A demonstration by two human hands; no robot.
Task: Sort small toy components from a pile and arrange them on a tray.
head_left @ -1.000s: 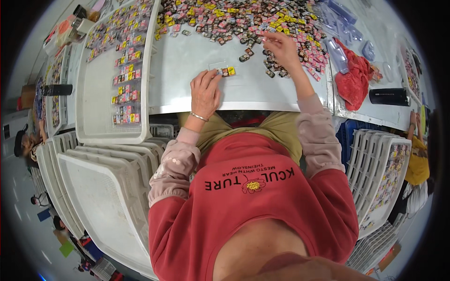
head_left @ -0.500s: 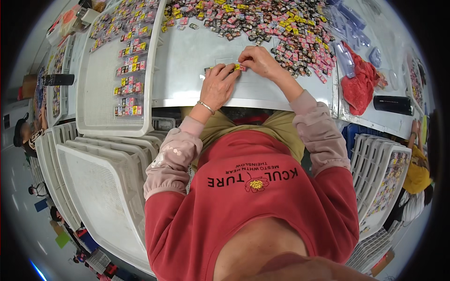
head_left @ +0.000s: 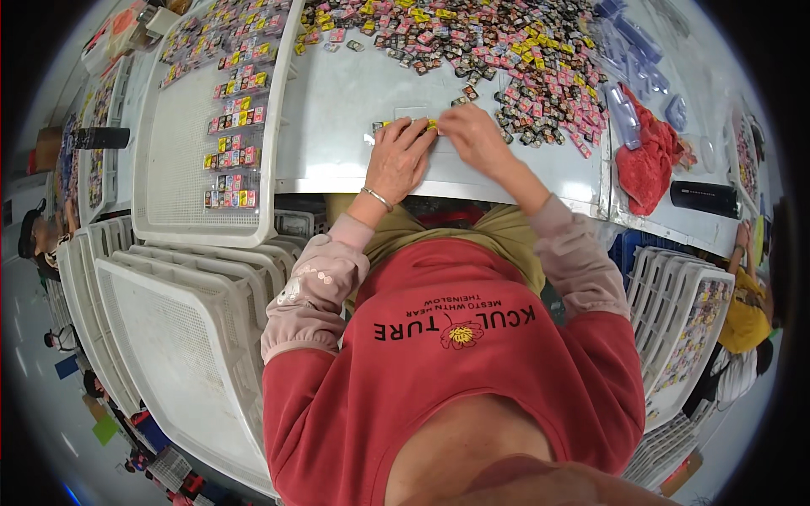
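My left hand [head_left: 396,165] rests on the table with its fingers curled over a short row of small rectangular pieces [head_left: 432,125], yellow, pink and dark. Its fingertips press on the row, and most of the row is hidden beneath them. At the row's right end, my right hand [head_left: 478,139] has thumb and forefinger pinched together, slightly blurred. What lies between them I cannot make out. A flat clear plastic piece [head_left: 411,111] lies just beyond the row.
Beyond my hands spreads a large pile of similar pieces [head_left: 540,93]. A white tray [head_left: 177,190] at left carries filled clear packs [head_left: 230,199]. Empty trays [head_left: 169,320] stand stacked below it. To the right lie a red cloth [head_left: 645,160], clear plastic cases [head_left: 629,51] and a black cylinder [head_left: 707,199].
My right hand has drawn a little nearer to me, its fingers lower at the row's right end. My left hand stays on the row, nearly unmoved.
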